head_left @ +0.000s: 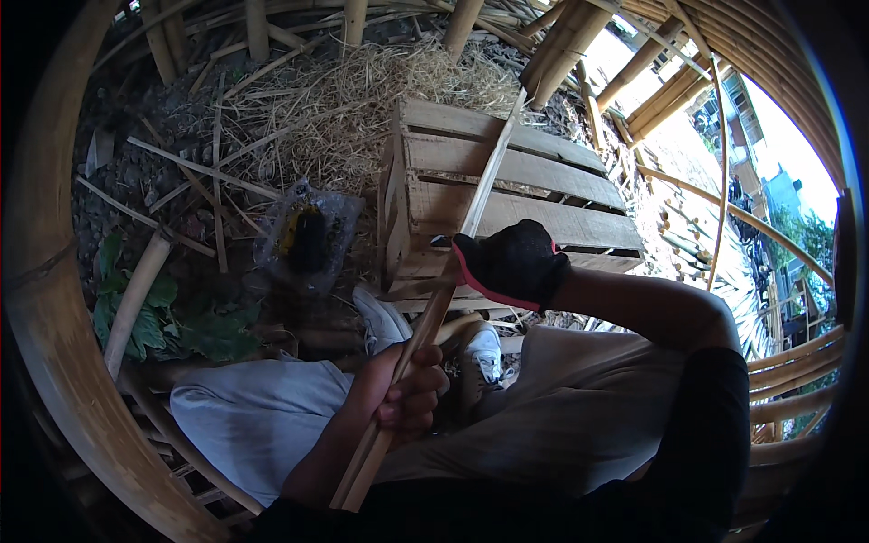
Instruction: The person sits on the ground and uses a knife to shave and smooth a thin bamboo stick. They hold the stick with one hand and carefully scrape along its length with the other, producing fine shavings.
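Nearest, a seated person's legs in pale trousers (579, 398) spread to either side of a long, narrow bamboo strip (436, 315). The strip runs diagonally from between the thighs up and away to the right, across a crate. A lengthwise line marks its near end; whether it is split there is unclear.

The bare left hand (407, 394) is closed around the strip's lower part, fingers wrapped over it, in a narrow grip that probably keeps the near end steady against the body. Farther along, the right hand (511, 262), in a black glove with a pinkish-red edge, is curled at the strip, its grip narrow and touching it. Whether it also holds a tool cannot be told. The glove perhaps guards against sharp edges.

Pale shoes (487, 353) show between the legs. Just beyond is the slatted wooden crate (525, 172), perhaps placed there as a rest for the strip's far end, though contact is uncertain. Left of it, a clear plastic bag (312, 240) with something black and yellow lies on the ground. Past the crate are loose straw (362, 109) and upright bamboo posts (462, 27).
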Demonstrator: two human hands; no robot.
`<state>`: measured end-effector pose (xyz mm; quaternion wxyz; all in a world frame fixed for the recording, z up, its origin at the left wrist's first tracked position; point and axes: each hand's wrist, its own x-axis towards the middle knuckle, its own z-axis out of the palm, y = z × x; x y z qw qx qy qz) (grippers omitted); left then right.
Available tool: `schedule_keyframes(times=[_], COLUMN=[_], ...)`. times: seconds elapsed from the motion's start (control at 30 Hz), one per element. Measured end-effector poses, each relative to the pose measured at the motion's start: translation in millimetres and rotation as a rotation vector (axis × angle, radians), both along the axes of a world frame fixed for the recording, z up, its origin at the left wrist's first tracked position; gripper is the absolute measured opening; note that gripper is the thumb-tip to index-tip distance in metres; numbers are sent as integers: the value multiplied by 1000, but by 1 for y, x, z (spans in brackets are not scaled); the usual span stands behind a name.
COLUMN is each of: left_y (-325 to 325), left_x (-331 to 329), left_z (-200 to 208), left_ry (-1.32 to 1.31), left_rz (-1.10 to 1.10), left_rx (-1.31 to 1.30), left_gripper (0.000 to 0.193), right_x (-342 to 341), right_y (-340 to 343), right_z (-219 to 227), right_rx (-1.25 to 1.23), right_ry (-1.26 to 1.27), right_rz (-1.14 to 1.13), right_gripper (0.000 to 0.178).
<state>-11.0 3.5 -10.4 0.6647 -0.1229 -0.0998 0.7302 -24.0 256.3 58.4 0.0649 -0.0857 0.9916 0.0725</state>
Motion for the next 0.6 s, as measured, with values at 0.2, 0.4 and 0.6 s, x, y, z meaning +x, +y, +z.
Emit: schedule_keyframes(times=[0.2, 0.4, 0.6], left_y=[6, 5, 5], left_x=[0, -2, -1], left_z=[-4, -8, -11], left_ry=[-9, -45, -44], left_rz=[-19, -7, -3], left_rx=[4, 44, 54], left_gripper=[29, 30, 28], right_x=[3, 2, -4], right_y=[16, 5, 9], right_z=[-17, -7, -9], right_rx=[-23, 71, -19], right_ry=[-8, -3, -24], right_rz=[85, 9, -16], right_gripper=[30, 44, 48])
